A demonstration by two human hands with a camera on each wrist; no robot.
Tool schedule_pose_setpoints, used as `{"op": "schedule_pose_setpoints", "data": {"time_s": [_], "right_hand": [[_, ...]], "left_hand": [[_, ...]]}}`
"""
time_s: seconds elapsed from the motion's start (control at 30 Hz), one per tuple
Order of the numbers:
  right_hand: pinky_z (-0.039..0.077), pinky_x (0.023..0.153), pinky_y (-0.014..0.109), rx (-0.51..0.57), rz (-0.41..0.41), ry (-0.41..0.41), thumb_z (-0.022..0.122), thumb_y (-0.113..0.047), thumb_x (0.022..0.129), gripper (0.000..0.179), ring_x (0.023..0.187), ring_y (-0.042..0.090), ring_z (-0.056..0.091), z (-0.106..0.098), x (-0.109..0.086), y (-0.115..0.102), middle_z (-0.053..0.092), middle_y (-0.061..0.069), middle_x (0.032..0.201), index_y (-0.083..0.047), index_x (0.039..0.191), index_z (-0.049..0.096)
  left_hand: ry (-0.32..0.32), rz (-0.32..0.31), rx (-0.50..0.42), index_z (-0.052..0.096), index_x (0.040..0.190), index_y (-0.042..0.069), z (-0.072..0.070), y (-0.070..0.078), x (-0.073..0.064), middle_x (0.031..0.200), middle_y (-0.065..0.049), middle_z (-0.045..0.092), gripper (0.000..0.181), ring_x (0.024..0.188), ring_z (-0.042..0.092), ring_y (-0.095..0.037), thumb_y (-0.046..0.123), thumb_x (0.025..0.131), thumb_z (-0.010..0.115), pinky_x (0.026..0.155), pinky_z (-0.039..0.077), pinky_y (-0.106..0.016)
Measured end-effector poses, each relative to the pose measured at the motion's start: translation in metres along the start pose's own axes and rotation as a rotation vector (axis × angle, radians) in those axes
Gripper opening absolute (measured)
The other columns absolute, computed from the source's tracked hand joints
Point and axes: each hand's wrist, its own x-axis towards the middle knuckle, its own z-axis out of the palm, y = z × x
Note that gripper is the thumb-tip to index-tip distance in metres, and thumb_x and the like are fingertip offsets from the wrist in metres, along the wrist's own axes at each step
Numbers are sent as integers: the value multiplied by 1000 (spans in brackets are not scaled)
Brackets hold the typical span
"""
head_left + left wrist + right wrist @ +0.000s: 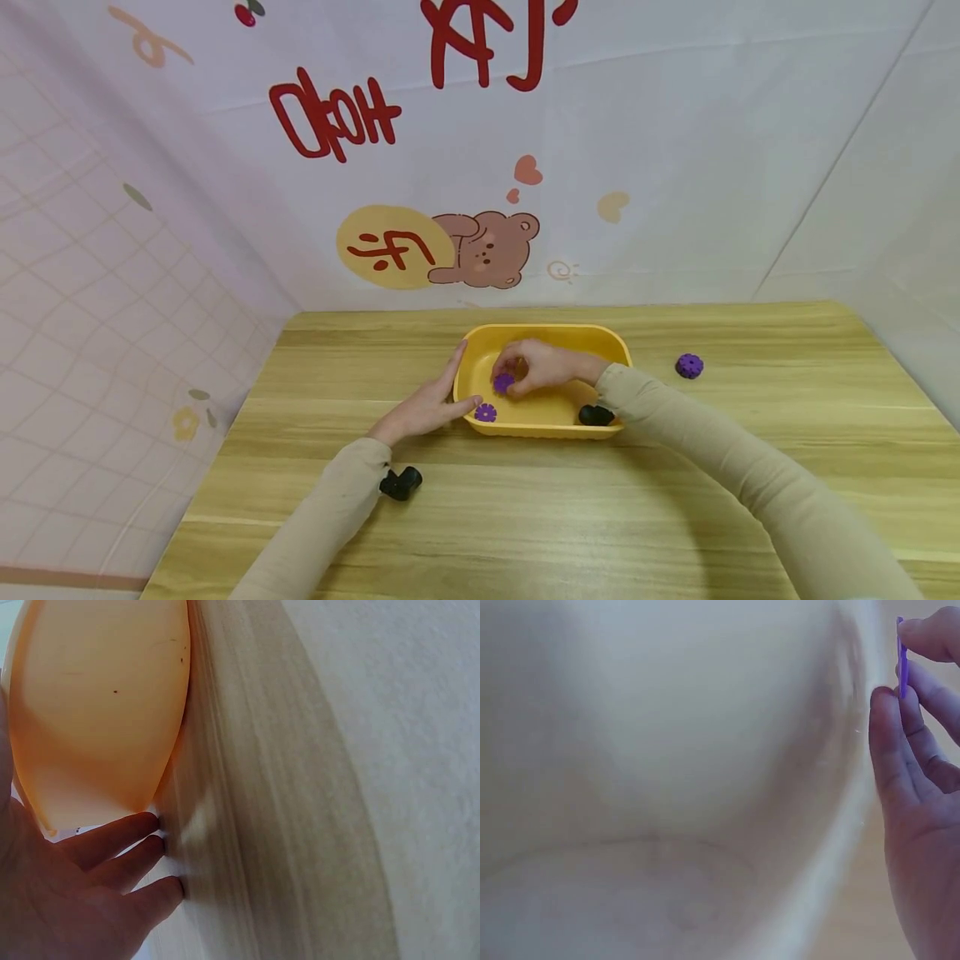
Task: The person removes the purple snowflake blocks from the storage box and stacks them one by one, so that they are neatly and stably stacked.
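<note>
A yellow plastic tub (547,429) with rounded corners stands on the wooden table. My left hand (423,408) rests against its left end, fingers straight along the outer wall and the thumb reaching over the rim. In the left wrist view the fingers (112,844) lie beside the orange-looking wall (97,712). Inside the tub, my right hand (543,364) pinches a purple toothed disc (503,383) between thumb and fingertips; the right wrist view shows this disc (902,660) edge-on and thin. Another purple disc (486,413) lies in the tub's front left corner, just below my left thumb.
A small stack of purple toothed discs (690,366) sits on the table right of the tub. Black wrist cameras are worn at both sleeves; the right one (596,415) overlaps the tub's front right corner. A printed white cloth (660,167) hangs behind the table.
</note>
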Motion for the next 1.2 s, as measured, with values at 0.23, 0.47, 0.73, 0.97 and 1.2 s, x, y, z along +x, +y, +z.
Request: {"op": "schedule_pose_setpoints", "data": {"time_s": [0.23,0.47,0.73,0.97,1.2], "right_hand": [[53,84,29,83,-3,40,75,-5,81,29,88,17,60,-9,0,-1,65,2,99,-2,109,67],[53,86,32,116,0,60,73,0,82,30,90,19,61,-20,-5,-6,66,6,101,3,111,65],[51,89,37,147,-37,133,70,-2,84,32,94,24,61,-42,-16,-21,65,13,108,8,114,63],[51,90,40,140,-33,187,70,2,83,32,95,27,61,-52,-33,-35,63,15,109,8,113,63],[51,90,39,157,0,228,71,3,83,30,95,27,62,-57,-54,-42,65,13,107,5,112,65]], "left_hand": [[-2,2,4,-14,154,31,-1,1,0,142,-25,41,93,60,60,-24,43,96,58,70,51,-36],[-2,6,1,-14,154,32,1,-1,0,140,-25,42,93,59,61,-25,43,96,58,66,52,-36],[1,1,2,-15,154,32,1,-1,0,150,-24,31,93,60,60,-23,42,96,58,72,50,-37],[2,7,13,-14,154,31,1,-3,-3,153,-23,27,94,60,60,-23,41,96,58,76,50,-39],[1,19,31,-15,154,31,3,-4,-5,153,-22,26,94,58,59,-22,40,96,58,79,49,-38]]}}
